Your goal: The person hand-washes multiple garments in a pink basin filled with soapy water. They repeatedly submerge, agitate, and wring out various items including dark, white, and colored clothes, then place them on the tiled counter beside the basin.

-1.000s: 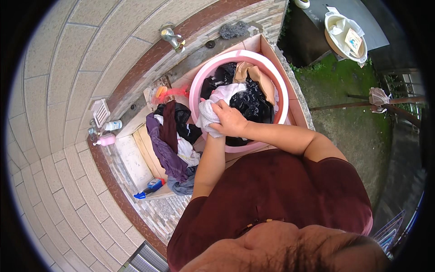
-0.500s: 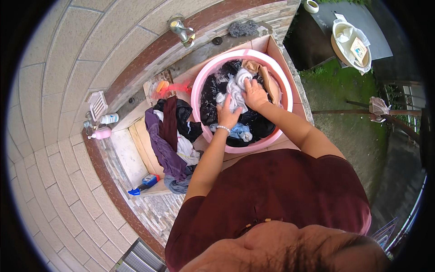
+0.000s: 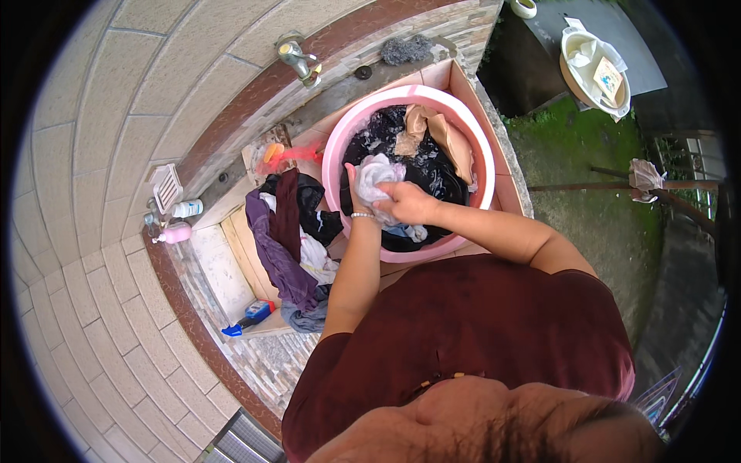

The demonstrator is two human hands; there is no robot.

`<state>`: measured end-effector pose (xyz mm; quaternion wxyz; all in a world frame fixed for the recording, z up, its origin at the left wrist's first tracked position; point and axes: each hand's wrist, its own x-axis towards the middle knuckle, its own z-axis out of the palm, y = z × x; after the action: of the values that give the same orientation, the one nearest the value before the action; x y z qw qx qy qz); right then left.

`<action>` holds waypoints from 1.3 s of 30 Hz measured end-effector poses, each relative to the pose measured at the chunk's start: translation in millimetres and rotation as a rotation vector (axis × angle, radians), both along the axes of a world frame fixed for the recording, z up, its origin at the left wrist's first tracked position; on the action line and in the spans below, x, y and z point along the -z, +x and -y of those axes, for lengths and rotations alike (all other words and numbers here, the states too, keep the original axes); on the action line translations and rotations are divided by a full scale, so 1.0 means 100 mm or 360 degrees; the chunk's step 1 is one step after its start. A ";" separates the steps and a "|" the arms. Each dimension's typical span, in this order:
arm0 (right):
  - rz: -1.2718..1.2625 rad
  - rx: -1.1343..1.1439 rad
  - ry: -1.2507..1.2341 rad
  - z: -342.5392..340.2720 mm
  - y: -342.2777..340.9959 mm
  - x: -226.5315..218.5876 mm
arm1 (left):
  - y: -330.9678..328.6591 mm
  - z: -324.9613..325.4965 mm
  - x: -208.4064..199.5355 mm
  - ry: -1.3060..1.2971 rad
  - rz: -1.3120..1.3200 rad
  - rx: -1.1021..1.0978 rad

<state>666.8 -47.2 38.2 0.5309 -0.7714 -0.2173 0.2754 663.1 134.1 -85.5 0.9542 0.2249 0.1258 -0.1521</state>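
Left hand (image 3: 359, 194): its fingers are curved and grasp the near-white cloth (image 3: 378, 171) from the left side; I see a pale bracelet (image 3: 360, 215) at this wrist.
Right hand (image 3: 409, 204): its fingers are bent and press into the same cloth from the right side, so 2 hands are holding it.
Near-white cloth: it is a crumpled bundle between the fingers, above the wet load; from here I cannot tell if it touches the clothes below.
Pink tub (image 3: 417, 93): its round rim goes around the place of the fingers.
Black clothes (image 3: 440, 174): wet, inside the tub, under and beyond the fingers.
Tan cloth (image 3: 451, 147): inside the tub, beyond the fingers and to their right.
Light blue cloth (image 3: 397, 231): just below the right-hand fingers, nearer to the person's body.
Purple cloth (image 3: 270, 247): in a pile outside the tub, left of the fingers.
Tap (image 3: 298, 62): on the wall, well apart from the fingers.
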 end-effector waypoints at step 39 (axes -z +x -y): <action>0.0487 0.0166 -0.0179 0.44 0.74 -0.25 | -0.20 0.31 -0.79 0.3018 0.0496 0.0128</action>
<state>740.6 -90.9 63.1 0.4611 -0.8431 -0.2394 0.1386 643.3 102.9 -6.7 0.3754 0.9248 0.0605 0.0119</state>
